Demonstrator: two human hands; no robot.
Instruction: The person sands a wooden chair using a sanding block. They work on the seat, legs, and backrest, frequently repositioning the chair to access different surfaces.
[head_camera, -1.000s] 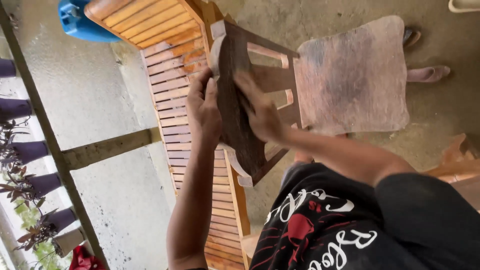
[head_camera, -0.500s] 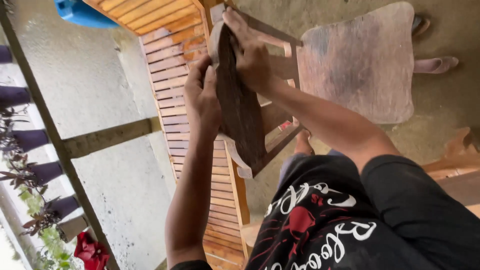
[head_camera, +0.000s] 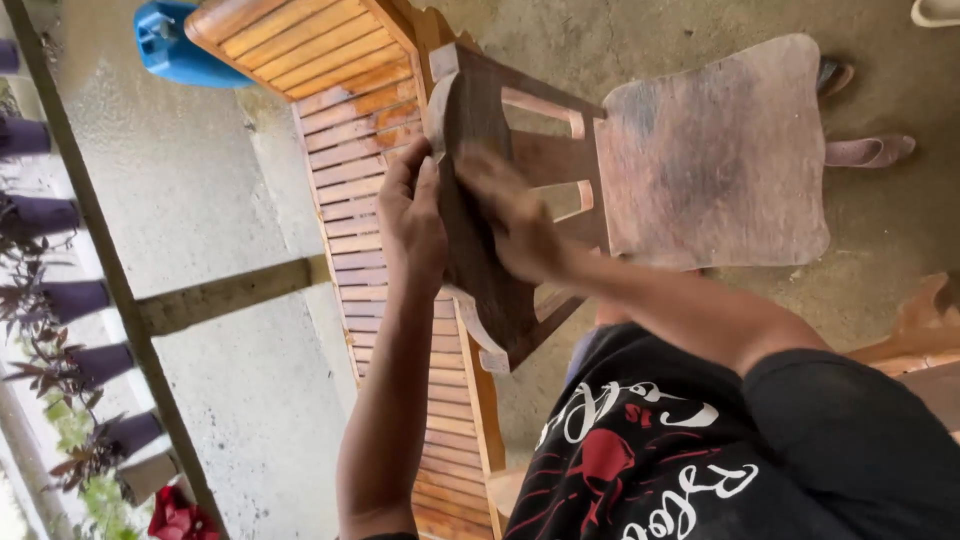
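A small wooden chair lies tipped in front of me, its worn seat (head_camera: 715, 150) facing up at the right. Its dark curved back panel (head_camera: 490, 300) stands on edge in the middle. My left hand (head_camera: 415, 215) grips the left edge of this panel, fingers wrapped over it. My right hand (head_camera: 510, 220) presses against the panel's face. It is blurred by motion, and I cannot make out whether anything is under its palm. My black printed shirt (head_camera: 700, 450) fills the lower right.
A slatted wooden bench (head_camera: 350, 150) runs behind the chair, with a blue plastic object (head_camera: 175, 50) at its far end. A sandal (head_camera: 865, 150) lies on the concrete floor at the right. A wooden rail (head_camera: 230, 290) and purple potted plants (head_camera: 60, 300) line the left.
My right hand slid up to the top end of the back panel and has come back down to its middle. My left hand has kept its grip on the edge.
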